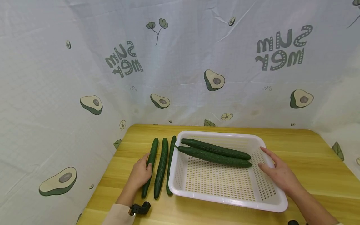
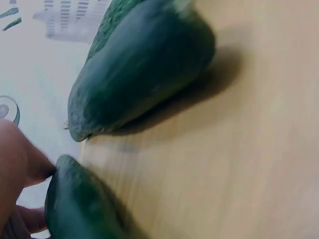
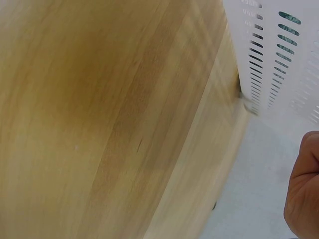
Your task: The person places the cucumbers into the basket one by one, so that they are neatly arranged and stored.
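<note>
My left hand (image 1: 140, 172) pinches the leftmost cucumber (image 1: 145, 188) on the table, thumb on its right side. In the left wrist view, thumb and fingertips meet the end of that cucumber (image 2: 82, 206). Two more cucumbers, a middle one (image 1: 161, 167) and a right one (image 1: 170, 156), lie alongside. A white plastic basket (image 1: 225, 202) stands to their right, overlapping the right one. Inside it, two long cucumbers (image 1: 215, 157) lie side by side toward the back. Over the basket's right rim, my right hand (image 1: 281, 175) spreads thumb and forefinger; its other fingers are mostly hidden.
A yellowish wooden table (image 1: 317, 165) carries everything. Behind and to the left hangs a pale curtain (image 1: 182, 62) printed with avocados. Black devices are worn at both wrists, the left one (image 1: 140, 207) near the ends of the cucumbers.
</note>
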The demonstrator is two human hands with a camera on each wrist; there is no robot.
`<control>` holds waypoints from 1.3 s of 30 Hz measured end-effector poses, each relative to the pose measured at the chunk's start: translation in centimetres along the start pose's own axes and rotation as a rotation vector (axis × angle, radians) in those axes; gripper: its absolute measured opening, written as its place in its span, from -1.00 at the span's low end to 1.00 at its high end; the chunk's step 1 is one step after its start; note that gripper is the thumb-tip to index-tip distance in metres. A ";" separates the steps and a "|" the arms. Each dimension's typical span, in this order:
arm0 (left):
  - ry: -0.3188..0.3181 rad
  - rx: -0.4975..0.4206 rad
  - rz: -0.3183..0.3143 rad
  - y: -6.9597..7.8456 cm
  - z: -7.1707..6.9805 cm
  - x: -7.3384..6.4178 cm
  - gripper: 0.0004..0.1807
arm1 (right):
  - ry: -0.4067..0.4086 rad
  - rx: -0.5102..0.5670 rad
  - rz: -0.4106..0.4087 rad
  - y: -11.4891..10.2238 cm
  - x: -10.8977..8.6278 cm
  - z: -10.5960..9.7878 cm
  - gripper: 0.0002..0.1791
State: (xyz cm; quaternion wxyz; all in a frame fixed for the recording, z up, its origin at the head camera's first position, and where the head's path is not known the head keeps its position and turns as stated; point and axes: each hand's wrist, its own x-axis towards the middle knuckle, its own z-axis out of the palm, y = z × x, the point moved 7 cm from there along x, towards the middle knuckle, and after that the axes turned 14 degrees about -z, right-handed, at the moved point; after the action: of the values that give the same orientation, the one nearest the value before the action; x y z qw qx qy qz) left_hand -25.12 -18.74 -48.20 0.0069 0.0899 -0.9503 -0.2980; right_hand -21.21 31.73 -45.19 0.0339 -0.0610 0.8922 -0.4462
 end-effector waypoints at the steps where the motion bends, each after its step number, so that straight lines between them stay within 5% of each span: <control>1: 0.012 0.012 0.004 0.1 0.0 -0.1 -0.50 | -0.002 -0.001 0.002 0.0 0.0 0.0 -0.14; 18: 0.026 -0.023 -0.078 -0.8 0.5 0.0 -0.37 | -0.001 0.024 -0.001 0.0 -0.1 0.0 -0.14; 39: 0.105 -0.127 -0.116 -0.1 -2.2 -0.2 -0.33 | -0.003 0.020 -0.002 0.1 0.0 0.1 -0.14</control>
State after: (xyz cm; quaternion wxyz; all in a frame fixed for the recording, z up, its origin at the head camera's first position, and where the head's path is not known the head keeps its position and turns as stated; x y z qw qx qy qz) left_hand -24.79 -20.06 -46.47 0.0452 0.1597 -0.9209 -0.3526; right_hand -21.18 31.72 -45.32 0.0354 -0.0621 0.8877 -0.4549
